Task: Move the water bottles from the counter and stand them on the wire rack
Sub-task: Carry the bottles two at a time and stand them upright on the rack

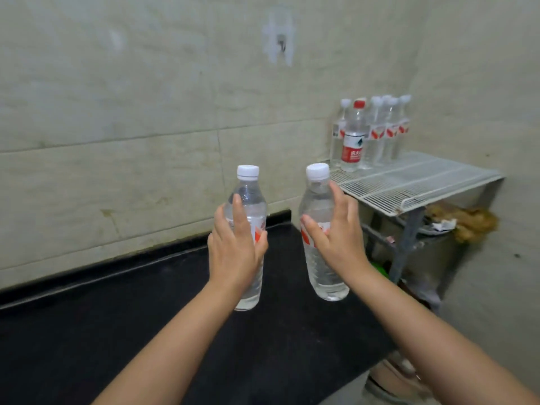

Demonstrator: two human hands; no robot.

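My left hand (233, 249) grips a clear water bottle (250, 197) with a white cap, upright above the black counter (146, 331). My right hand (339, 235) grips a second clear white-capped bottle (324, 276), also upright and lifted, near the counter's right end. To the right, the white wire rack (415, 182) carries several bottles standing in its back corner (377, 133), one of them with a red cap and red label (353, 138).
A tiled wall runs behind the counter, with a hook (282, 45) high up. Under the rack, a grey metal frame (406, 244) holds a brownish rag (464, 220) and clutter. The rack's front and right part is bare wire.
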